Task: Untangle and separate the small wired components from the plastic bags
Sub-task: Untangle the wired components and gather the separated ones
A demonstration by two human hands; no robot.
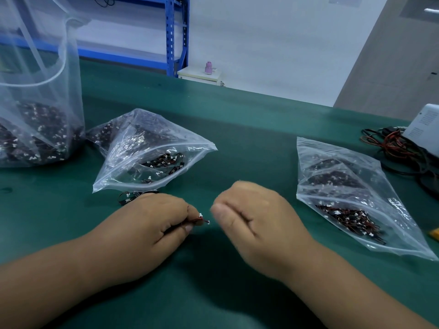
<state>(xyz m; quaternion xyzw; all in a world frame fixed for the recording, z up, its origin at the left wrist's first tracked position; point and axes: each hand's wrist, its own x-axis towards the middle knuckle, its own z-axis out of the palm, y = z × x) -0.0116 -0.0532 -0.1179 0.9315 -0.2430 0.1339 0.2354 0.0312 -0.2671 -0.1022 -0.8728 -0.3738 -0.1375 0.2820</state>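
My left hand [152, 222] pinches a small wired component [202, 220] with red and black wires and white plugs that stick out past my fingertips. My right hand [251, 217] hovers just to its right with fingers curled; it is blurred and nothing shows in it. A loose bunch of wired components [133, 196] lies on the green table [249, 129] behind my left hand. An open zip bag [152, 150] of such components lies beyond it. A second zip bag [351, 193] lies to the right.
A tall clear bag [40, 110] full of the same parts stands at the far left. A tangle of red and black cables [401, 150] and a white device [425, 127] sit at the right edge. Blue shelving [171, 34] stands behind the table.
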